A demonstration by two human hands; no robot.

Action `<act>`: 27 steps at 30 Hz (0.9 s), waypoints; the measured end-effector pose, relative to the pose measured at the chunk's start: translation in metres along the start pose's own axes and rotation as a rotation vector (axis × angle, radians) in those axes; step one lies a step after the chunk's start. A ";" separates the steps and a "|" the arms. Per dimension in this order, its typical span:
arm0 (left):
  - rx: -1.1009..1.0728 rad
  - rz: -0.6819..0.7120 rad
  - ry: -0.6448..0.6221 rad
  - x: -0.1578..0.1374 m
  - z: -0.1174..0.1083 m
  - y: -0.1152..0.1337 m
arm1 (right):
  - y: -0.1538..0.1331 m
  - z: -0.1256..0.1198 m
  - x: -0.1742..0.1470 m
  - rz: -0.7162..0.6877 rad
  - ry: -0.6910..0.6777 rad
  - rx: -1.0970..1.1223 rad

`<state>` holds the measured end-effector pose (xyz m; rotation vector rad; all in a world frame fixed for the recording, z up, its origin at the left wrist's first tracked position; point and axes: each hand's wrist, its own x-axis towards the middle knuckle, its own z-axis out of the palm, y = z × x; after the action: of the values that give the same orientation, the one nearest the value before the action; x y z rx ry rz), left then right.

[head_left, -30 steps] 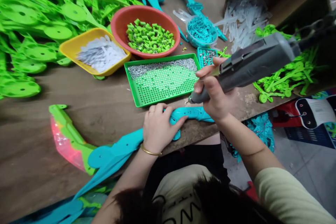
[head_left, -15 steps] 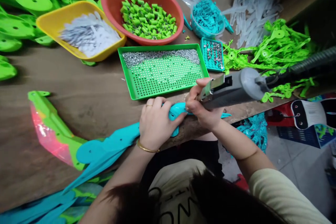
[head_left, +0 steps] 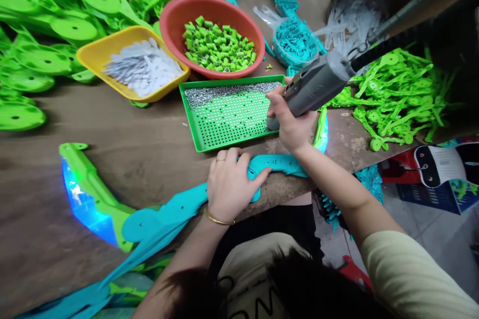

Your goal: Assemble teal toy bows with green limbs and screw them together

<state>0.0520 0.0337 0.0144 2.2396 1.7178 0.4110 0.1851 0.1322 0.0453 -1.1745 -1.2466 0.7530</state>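
Worktop (head_left: 149, 169): blue toy (head_left: 187, 199), lengthwise along near edge, clamped under left hand (head_left: 229, 182); screwdriver (head_left: 314, 83) clamped in right hand (head_left: 294, 123), over tray (head_left: 220, 129) beyond.

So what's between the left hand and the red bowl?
Head view: the green perforated tray lies between the left hand and the bowl, small metal pieces banked along its far side.

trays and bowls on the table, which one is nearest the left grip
The green rectangular tray with the perforated floor: its near edge lies just beyond the left grip on the teal part. The yellow tray and red bowl sit farther off.
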 end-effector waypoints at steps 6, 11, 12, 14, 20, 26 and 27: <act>0.005 -0.003 -0.002 0.000 -0.001 0.000 | 0.003 0.001 -0.003 -0.023 0.001 0.049; 0.011 -0.006 0.001 0.000 -0.002 0.000 | -0.006 -0.002 0.000 -0.013 0.023 0.020; 0.008 -0.007 0.001 0.000 -0.002 0.000 | -0.011 -0.005 -0.001 -0.023 0.031 0.014; -0.005 -0.003 0.001 0.000 -0.003 0.000 | -0.023 -0.013 -0.007 -0.048 0.039 0.006; -0.012 -0.015 -0.005 0.001 -0.004 0.002 | -0.043 -0.036 -0.046 -0.099 -0.047 0.161; -0.010 -0.014 -0.005 0.002 -0.004 0.002 | -0.029 -0.044 -0.064 -0.092 -0.099 0.158; -0.011 -0.014 -0.003 0.001 -0.004 0.002 | -0.027 -0.044 -0.064 -0.086 -0.112 0.157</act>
<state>0.0523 0.0348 0.0185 2.2180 1.7242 0.4127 0.2097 0.0546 0.0547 -0.9562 -1.2975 0.8463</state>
